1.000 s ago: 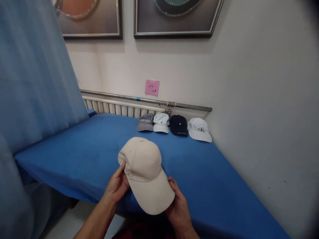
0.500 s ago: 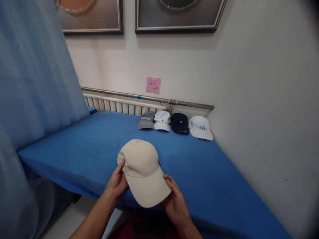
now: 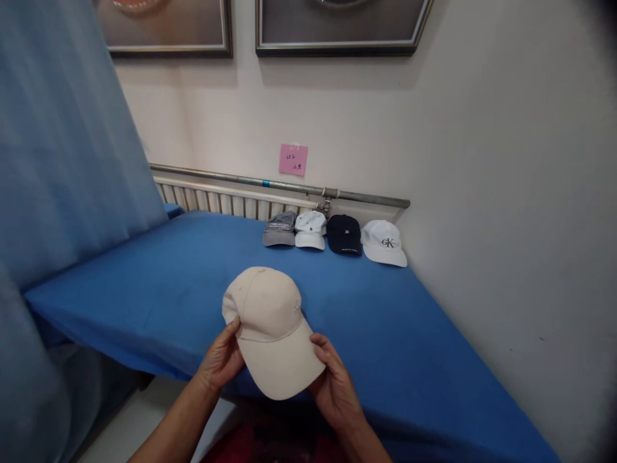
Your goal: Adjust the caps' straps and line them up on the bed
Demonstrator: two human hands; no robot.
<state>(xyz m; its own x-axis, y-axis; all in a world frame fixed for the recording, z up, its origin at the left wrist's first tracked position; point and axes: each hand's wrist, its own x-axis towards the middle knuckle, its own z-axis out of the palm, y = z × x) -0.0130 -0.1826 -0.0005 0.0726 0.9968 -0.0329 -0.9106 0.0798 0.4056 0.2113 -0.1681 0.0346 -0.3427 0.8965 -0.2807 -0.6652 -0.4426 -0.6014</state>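
Note:
A beige baseball cap (image 3: 267, 315) is held between my two hands above the near side of the blue-covered bed (image 3: 385, 360), its brim tilted toward me and to the right. My left hand (image 3: 224, 357) grips the cap's left lower edge, thumb on the outside and fingers hidden beneath. On the brim's right edge, my right hand (image 3: 335, 379) closes with its fingertips on top. At the far side sits a row of caps: a grey cap (image 3: 279, 229), a white cap with small dark marks (image 3: 310, 229), a black cap (image 3: 344, 235) and a white cap lettered CK (image 3: 384, 243).
Behind the caps, a metal pipe (image 3: 231, 177) runs along the wall above a radiator (image 3: 212, 196). A pink note (image 3: 293, 159) is stuck above it. The blue curtain (image 3: 67, 141) hangs at left; a bare wall (image 3: 506, 193) bounds the right.
The view has shifted slightly, so everything sits a little further left and up. Both hands keep hold of the beige cap, with hardly any change in its pose.

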